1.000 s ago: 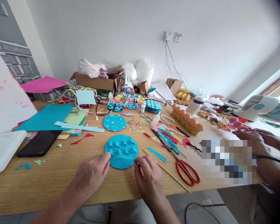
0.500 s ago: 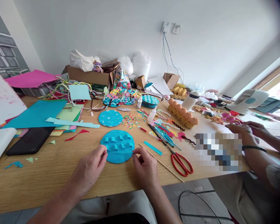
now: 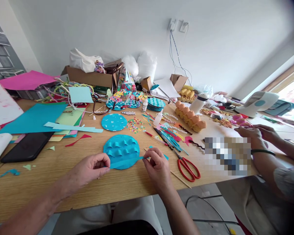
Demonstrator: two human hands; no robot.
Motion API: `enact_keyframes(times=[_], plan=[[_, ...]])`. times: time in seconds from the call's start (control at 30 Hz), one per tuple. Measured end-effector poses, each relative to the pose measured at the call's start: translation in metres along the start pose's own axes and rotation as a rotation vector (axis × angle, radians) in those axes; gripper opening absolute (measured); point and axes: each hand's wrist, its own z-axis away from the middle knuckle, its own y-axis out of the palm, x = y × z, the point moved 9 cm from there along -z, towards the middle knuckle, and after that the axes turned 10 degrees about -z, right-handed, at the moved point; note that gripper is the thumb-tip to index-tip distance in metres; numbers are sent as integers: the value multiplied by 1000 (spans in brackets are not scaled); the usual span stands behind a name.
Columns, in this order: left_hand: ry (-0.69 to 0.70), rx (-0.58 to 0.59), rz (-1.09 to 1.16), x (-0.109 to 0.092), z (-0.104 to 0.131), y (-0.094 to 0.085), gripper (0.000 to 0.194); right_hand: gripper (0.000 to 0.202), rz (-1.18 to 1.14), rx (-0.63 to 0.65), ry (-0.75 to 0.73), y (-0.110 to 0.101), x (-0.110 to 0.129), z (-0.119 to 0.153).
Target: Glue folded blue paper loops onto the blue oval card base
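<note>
A round blue disc (image 3: 121, 143) lies on the table before me, with rows of wavy raised paper strips across its upper part. Over its lower part runs a blue paper strip (image 3: 135, 160), stretched between both hands. The strip's left end is pinched by my left hand (image 3: 94, 167), thumb against fingers. My right hand (image 3: 159, 168) grips the other end, off the disc's right edge. Partly hidden behind that hand are a second blue strip (image 3: 166, 157) and a thin wooden stick (image 3: 181, 179). Red-handled scissors (image 3: 189, 169) rest farther right.
Behind the disc lie another blue disc (image 3: 114, 122), scattered confetti (image 3: 136, 125) and a small glue bottle (image 3: 158, 118). A black phone (image 3: 26, 148) and coloured paper (image 3: 34, 119) are at the left. At the right, a co-worker's hands (image 3: 253, 135) hold something pink. An egg carton (image 3: 189, 116) stands nearby.
My hands have moved a little apart; the right shifted right, the left turned slightly. The blue strip now shows stretched between them. The whole view has shifted slightly.
</note>
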Motion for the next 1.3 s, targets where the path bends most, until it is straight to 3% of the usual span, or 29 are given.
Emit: enact_keyframes(times=[0.13,0.37,0.6,0.93,1.3], plan=[[18,-5,41,4,0,-1,16,13,90,-32,-31,-1,4,4],[16,-146,-200,-1,1,-11,15,19,251,25,-6,9,4,9],[195,-289,-515,-20,4,-11,15,15,284,66,47,19,0,11],[414,-370,-766,-26,7,2,24,12,383,235,187,34,-7,12],[483,-353,-1040,-32,7,12,33,11,360,237,204,35,-8,14]])
